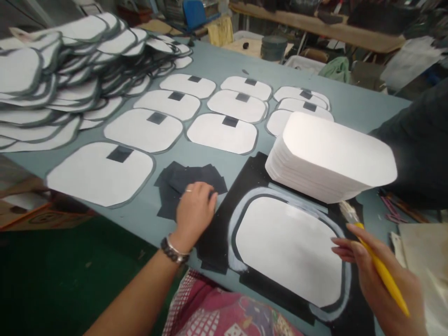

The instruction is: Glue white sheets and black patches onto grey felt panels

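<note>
So the right hand [388,275] has the brush [383,275], yellow handle clamped in the grip, and the fingertips poke out over the right side of the panel [290,247]. The bristles are up by the near corner of the stack [339,149]. Left hand [196,210] is down on the black patches [173,179], fingers bunched and curled (ring on one, chunky bracelet [171,252] on the wrist). There's a dark bit by the thumb, but I can't tell if it's pinched or just lying under there.

The panel is white with a dark rim, lying near the bench's [259,67] near edge, toward the right, on some black sheets [224,233]. A pale, wet-looking band runs around much of it. The stack of plain white pieces stands just beyond it, on the far side. The patches lie left of the sheets, close to the near edge too.

Further in, white pieces [143,130] with grey rims are laid out in three rows running toward the far edge, most showing a small dark square at their far side; the stack partly hides one. The bench's left end is buried under a big heap [70,70] of similar rimmed pieces. Over by the right edge there are scissors [394,210] with pinkish handles.
</note>
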{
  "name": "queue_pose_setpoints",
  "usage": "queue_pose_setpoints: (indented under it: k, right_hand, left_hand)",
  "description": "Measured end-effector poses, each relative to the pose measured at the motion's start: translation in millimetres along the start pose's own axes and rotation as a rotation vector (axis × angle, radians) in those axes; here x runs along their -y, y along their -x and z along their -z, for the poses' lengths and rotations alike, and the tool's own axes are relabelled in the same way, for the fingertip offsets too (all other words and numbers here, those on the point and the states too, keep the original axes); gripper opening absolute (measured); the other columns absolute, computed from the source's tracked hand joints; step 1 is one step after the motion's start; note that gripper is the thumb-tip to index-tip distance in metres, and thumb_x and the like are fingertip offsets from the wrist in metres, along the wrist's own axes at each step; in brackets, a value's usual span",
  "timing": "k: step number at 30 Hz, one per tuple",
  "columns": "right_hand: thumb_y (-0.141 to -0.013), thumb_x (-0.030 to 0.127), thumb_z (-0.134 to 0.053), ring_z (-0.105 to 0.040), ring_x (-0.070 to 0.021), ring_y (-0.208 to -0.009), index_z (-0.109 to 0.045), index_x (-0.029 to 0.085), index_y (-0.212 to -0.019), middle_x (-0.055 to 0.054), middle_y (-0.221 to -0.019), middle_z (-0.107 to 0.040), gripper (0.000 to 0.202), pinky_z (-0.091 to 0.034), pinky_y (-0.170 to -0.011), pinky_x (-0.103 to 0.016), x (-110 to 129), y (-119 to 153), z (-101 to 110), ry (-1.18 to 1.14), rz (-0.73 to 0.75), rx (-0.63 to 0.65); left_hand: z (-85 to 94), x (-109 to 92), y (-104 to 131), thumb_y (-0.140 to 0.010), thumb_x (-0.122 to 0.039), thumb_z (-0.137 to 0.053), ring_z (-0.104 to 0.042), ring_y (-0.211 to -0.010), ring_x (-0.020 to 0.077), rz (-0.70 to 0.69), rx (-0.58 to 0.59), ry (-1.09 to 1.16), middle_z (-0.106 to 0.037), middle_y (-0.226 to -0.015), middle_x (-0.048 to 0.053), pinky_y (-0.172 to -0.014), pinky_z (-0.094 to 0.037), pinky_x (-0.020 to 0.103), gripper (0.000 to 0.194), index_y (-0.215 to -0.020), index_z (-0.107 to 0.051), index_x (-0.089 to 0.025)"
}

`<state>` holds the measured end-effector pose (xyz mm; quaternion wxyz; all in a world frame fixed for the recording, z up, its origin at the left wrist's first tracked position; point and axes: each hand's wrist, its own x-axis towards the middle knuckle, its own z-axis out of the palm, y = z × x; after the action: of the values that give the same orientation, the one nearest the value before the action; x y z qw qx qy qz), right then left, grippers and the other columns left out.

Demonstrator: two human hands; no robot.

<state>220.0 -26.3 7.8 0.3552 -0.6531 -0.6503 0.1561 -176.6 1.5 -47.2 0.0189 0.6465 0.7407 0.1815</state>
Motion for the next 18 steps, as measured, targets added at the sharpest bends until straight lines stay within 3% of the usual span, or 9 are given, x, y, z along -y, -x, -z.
queue_pose_setpoints:
  k: [3,5,7,9,11,14,16,18]
  right_hand:
    - [-0.102,0.055,-0.055,-0.081,-0.0244,-0.078,-0.064,0.026,-0.139,-0.008,-0.101,-0.082,0.048,-0.069,-0.073,-0.036,-6,15,-10,-0.074,-0.082,0.085]
    - [-0.103,0.054,-0.055,-0.081,-0.0242,-0.079,-0.065,0.025,-0.136,-0.008,-0.100,-0.082,0.045,-0.070,-0.073,-0.035,-8,19,-17,-0.082,-0.074,0.104]
    - [-0.103,0.053,-0.055,-0.081,-0.0234,-0.080,-0.066,0.026,-0.132,-0.007,-0.099,-0.082,0.041,-0.070,-0.074,-0.034,-6,21,-24,-0.067,-0.044,0.137]
    - [-0.103,0.052,-0.055,-0.082,-0.0232,-0.080,-0.068,0.027,-0.128,-0.006,-0.098,-0.082,0.038,-0.070,-0.074,-0.034,-3,22,-28,-0.052,-0.015,0.157]
    - [-0.103,0.051,-0.057,-0.082,-0.0235,-0.080,-0.070,0.027,-0.124,-0.006,-0.098,-0.082,0.035,-0.070,-0.073,-0.034,0,24,-30,-0.049,-0.006,0.158]
    - [-0.103,0.049,-0.057,-0.081,-0.0233,-0.078,-0.072,0.026,-0.113,-0.006,-0.096,-0.081,0.029,-0.070,-0.072,-0.035,5,27,-35,-0.082,0.004,0.130]
    - [-0.103,0.046,-0.056,-0.080,-0.0229,-0.079,-0.072,0.026,-0.106,-0.005,-0.095,-0.081,0.026,-0.068,-0.073,-0.035,12,28,-41,-0.102,0.034,0.115]
    - [-0.104,0.043,-0.055,-0.079,-0.0230,-0.086,-0.070,0.026,-0.104,-0.006,-0.098,-0.080,0.022,-0.065,-0.077,-0.035,25,28,-52,-0.139,0.067,0.117]
  left_hand:
    - [8.9,59,-11,-0.098,-0.036,-0.051,-0.058,-0.109,0.0364,0.124,0.032,-0.243,-0.065,-0.109,0.019,-0.094,-0.049,0.045,0.030,-0.107,-0.066,-0.012]
    - [9.4,77,-14,-0.098,-0.035,-0.047,-0.059,-0.108,0.0355,0.131,0.087,-0.286,-0.065,-0.109,0.019,-0.090,-0.049,0.043,0.030,-0.102,-0.067,-0.013]
    - [10.9,83,-15,-0.098,-0.033,-0.043,-0.061,-0.105,0.0339,0.159,0.113,-0.247,-0.066,-0.108,0.018,-0.088,-0.048,0.042,0.030,-0.095,-0.067,-0.015]
    - [16.6,85,-18,-0.094,-0.033,-0.049,-0.063,-0.102,0.0323,0.270,0.096,-0.072,-0.068,-0.102,0.015,-0.088,-0.048,0.040,0.025,-0.088,-0.067,-0.017]
    - [26.2,87,-19,-0.086,-0.034,-0.061,-0.064,-0.097,0.0306,0.449,0.018,0.248,-0.068,-0.089,0.010,-0.089,-0.048,0.040,0.017,-0.082,-0.067,-0.018]
    - [40.9,83,-18,-0.083,-0.039,-0.065,-0.066,-0.094,0.0259,0.597,-0.108,0.649,-0.071,-0.088,0.005,-0.089,-0.052,0.038,0.023,-0.089,-0.067,-0.017]
    - [45.7,63,-15,-0.088,-0.046,-0.059,-0.069,-0.093,0.0225,0.568,-0.098,0.871,-0.075,-0.101,0.005,-0.086,-0.056,0.037,0.029,-0.100,-0.064,-0.019]
    - [44.2,28,-11,-0.090,-0.045,-0.062,-0.071,-0.093,0.0208,0.562,-0.010,1.247,-0.076,-0.108,0.005,-0.085,-0.059,0.037,0.027,-0.103,-0.064,-0.021]
